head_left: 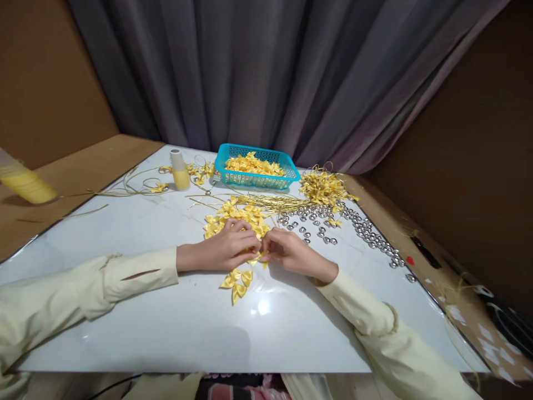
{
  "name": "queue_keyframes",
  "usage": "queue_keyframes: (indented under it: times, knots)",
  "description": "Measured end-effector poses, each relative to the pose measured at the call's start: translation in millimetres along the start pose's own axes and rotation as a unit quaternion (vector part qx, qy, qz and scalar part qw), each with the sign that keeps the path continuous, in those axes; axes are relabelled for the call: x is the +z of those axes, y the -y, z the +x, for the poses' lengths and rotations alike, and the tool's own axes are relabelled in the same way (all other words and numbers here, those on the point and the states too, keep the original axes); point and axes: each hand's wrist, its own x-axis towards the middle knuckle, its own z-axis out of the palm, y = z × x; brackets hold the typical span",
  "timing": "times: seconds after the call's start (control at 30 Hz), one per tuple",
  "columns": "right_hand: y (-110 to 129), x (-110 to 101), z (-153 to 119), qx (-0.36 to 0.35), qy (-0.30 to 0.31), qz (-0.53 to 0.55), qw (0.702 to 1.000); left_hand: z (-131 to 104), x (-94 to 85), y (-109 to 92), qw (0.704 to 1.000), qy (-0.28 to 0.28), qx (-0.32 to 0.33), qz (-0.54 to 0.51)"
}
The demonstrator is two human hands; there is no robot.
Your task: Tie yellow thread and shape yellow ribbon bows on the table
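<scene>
My left hand [234, 245] and my right hand [295, 254] meet over the middle of the white table, fingertips almost touching. The fingers of both are bent and closed in a pinch. A bit of yellow satin ribbon petal [263, 259] shows right at the fingertips, mostly hidden by the fingers. Behind my left hand lies a loose heap of folded yellow ribbon petals [237, 211]. Nearer to me, a small cluster of yellow petals [239, 284] rests flat on the table, just below the left hand.
A turquoise basket [258, 181] of yellow petals stands at the back. Near it are a white-and-yellow bottle [180, 171], gold wires [278, 203] and a pile of yellow ribbon flowers [322, 188]. Silver rings [368, 232] spread rightward. A yellow-filled container [27, 182] is at far left.
</scene>
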Motion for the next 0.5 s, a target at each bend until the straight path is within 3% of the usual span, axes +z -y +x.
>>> queue_keyframes:
  times: [0.5]
  knots:
    - [-0.9, -2.2, 0.5, 0.009, 0.054, -0.023, 0.998, 0.9, -5.5, -3.7, 0.999, 0.041, -0.024, -0.024]
